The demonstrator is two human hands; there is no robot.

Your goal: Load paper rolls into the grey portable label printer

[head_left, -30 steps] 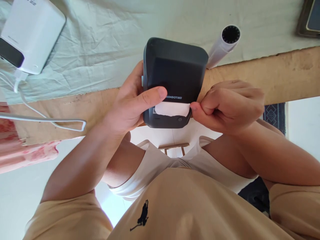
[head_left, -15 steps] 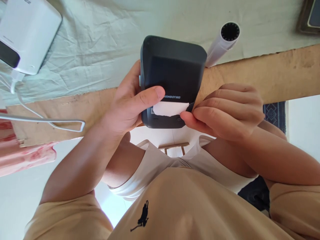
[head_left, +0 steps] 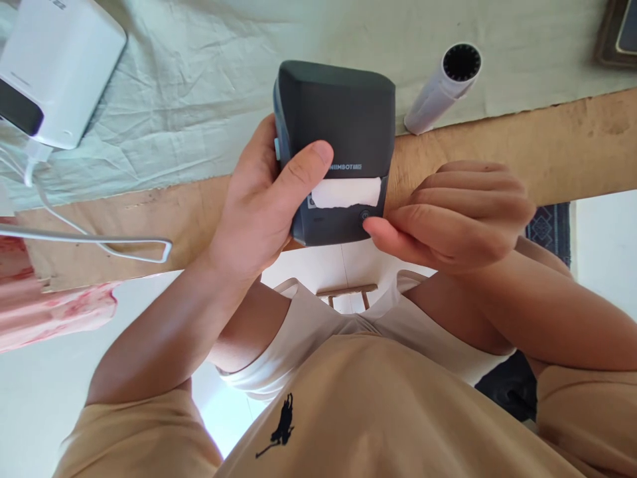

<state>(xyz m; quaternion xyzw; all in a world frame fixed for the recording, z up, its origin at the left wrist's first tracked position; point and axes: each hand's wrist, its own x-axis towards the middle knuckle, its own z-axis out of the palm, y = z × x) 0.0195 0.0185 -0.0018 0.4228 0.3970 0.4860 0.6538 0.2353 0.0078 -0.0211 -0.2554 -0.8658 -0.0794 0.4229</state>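
My left hand (head_left: 263, 192) grips a dark label printer (head_left: 338, 113) from its left side, thumb lying across the top face and the other fingers mostly out of sight underneath. A white strip of label paper (head_left: 346, 192) with an uneven front edge sticks out of the printer's slot, below the NIIMBOT lettering. My right hand (head_left: 455, 216) is beside the printer's lower right corner, its fingers curled in. Its thumb reaches out to the edge of the round power button (head_left: 365, 216), touching or nearly touching it. No object shows in that hand.
A white cylinder with a dark perforated end (head_left: 442, 86) stands on the cloth-covered table (head_left: 199, 60) behind my right hand. At the left is a white device (head_left: 64, 66) with a white cable (head_left: 89, 236). A wooden strip (head_left: 497, 143) runs along the table's near edge.
The printer has tilted and shifted slightly up and left in my left hand, showing more of its lettering and power button. My right thumb has moved from the paper's edge to the button.
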